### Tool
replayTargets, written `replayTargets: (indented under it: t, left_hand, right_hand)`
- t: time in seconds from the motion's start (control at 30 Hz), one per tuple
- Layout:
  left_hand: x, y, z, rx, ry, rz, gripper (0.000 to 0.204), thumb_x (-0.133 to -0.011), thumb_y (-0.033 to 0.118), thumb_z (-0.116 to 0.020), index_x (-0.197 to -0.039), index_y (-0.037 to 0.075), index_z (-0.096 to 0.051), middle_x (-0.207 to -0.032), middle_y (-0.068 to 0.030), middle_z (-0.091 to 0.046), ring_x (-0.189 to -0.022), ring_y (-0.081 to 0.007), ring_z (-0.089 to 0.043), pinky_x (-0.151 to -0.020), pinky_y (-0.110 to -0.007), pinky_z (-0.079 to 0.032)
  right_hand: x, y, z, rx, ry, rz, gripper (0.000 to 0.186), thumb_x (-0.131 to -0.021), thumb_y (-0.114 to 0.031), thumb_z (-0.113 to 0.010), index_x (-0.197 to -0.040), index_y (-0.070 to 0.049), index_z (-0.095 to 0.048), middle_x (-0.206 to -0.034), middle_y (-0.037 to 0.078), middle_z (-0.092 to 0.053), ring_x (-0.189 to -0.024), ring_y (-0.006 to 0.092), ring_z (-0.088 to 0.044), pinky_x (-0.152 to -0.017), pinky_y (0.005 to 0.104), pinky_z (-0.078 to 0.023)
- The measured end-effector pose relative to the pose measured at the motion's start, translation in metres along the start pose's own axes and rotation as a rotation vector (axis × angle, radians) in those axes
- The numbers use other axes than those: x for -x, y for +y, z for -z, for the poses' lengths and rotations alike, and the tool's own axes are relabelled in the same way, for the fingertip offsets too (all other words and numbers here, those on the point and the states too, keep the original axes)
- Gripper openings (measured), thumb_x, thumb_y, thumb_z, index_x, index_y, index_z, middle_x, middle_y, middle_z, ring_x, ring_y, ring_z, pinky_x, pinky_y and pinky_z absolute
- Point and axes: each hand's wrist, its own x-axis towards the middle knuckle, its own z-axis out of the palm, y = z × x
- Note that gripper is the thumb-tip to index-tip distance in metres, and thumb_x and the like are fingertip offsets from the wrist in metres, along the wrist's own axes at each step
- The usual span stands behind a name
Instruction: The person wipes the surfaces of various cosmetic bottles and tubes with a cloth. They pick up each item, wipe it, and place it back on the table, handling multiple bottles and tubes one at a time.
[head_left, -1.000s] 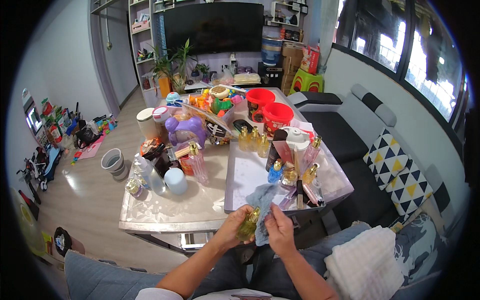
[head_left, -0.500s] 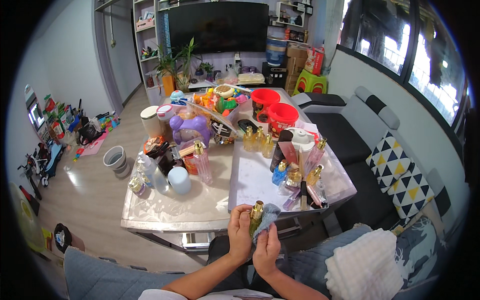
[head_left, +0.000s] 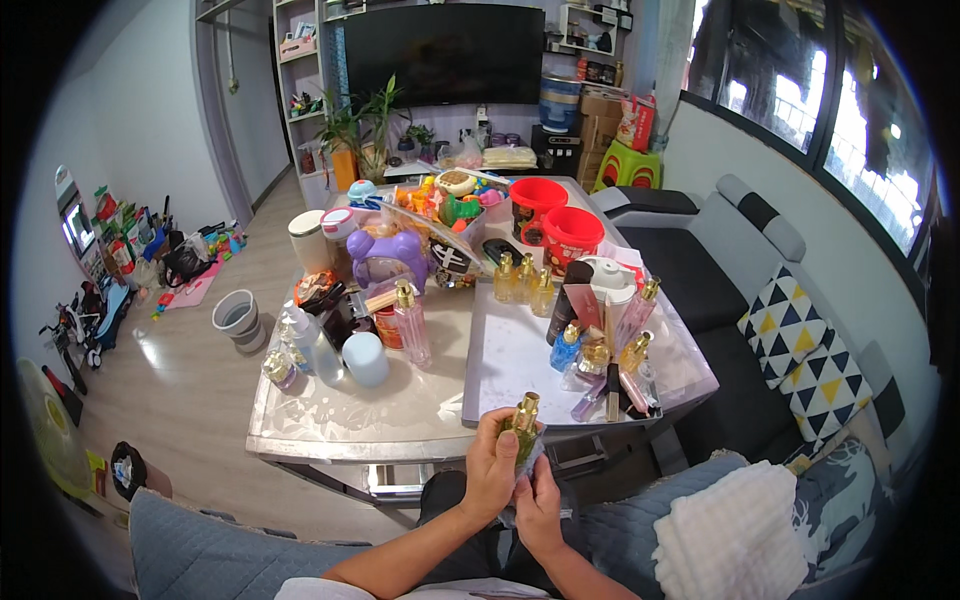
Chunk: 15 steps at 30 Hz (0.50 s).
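My left hand (head_left: 490, 465) is closed round a yellow-green perfume bottle (head_left: 525, 425) with an upright gold top, just below the table's front edge. My right hand (head_left: 540, 505) is closed on a grey-blue cloth (head_left: 532, 452) against the bottle's lower part, mostly hidden by my fingers. Beyond them, a white tray (head_left: 510, 350) holds several yellow bottles (head_left: 525, 282), a blue bottle (head_left: 565, 350), pink bottles (head_left: 637, 315) and tubes. Left of it stand a tall pink bottle (head_left: 410, 330), a pale blue jar (head_left: 365, 358) and a clear pump bottle (head_left: 323, 350).
The table (head_left: 320, 420) also carries toys, a purple case (head_left: 388, 258) and red buckets (head_left: 572, 240). A dark sofa (head_left: 670, 280) is at the right, a white towel (head_left: 725, 530) beside me. A grey bucket (head_left: 238, 320) and bin (head_left: 135, 470) stand on the left floor.
My hands and the bottle have shifted slightly right. The cloth, raised beside the bottle earlier, is now lower and mostly hidden, and the bottle's gold top shows more fully.
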Motion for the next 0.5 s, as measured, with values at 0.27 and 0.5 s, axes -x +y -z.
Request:
replayTargets:
  t: [0.27, 0.5]
  left_hand:
    - [-0.013, 0.021, 0.016, 0.174, -0.292, 0.283, 0.057, -0.092, 0.021, -0.052, -0.139, 0.003, -0.024, -0.124, -0.0115, -0.048, -0.108, -0.0153, -0.049, -0.086, -0.028, -0.043]
    - [-0.034, 0.036, 0.031, 0.43, -0.468, 0.472, 0.071, -0.08, 0.018, -0.069, -0.137, 0.003, -0.029, -0.133, -0.0135, -0.044, -0.111, -0.0198, -0.051, -0.09, -0.033, -0.045]
  right_hand:
    - [-0.016, -0.008, 0.015, -0.463, -0.047, -0.116, 0.034, -0.096, -0.017, -0.041, -0.125, 0.002, -0.041, -0.106, 0.008, -0.056, -0.092, 0.014, -0.056, -0.082, 0.0261, -0.045]
    - [-0.026, -0.02, 0.023, -0.703, -0.142, -0.379, 0.034, -0.1, -0.025, -0.032, -0.12, -0.001, -0.045, -0.087, 0.01, -0.06, -0.066, 0.0189, -0.062, -0.062, 0.0336, -0.055]
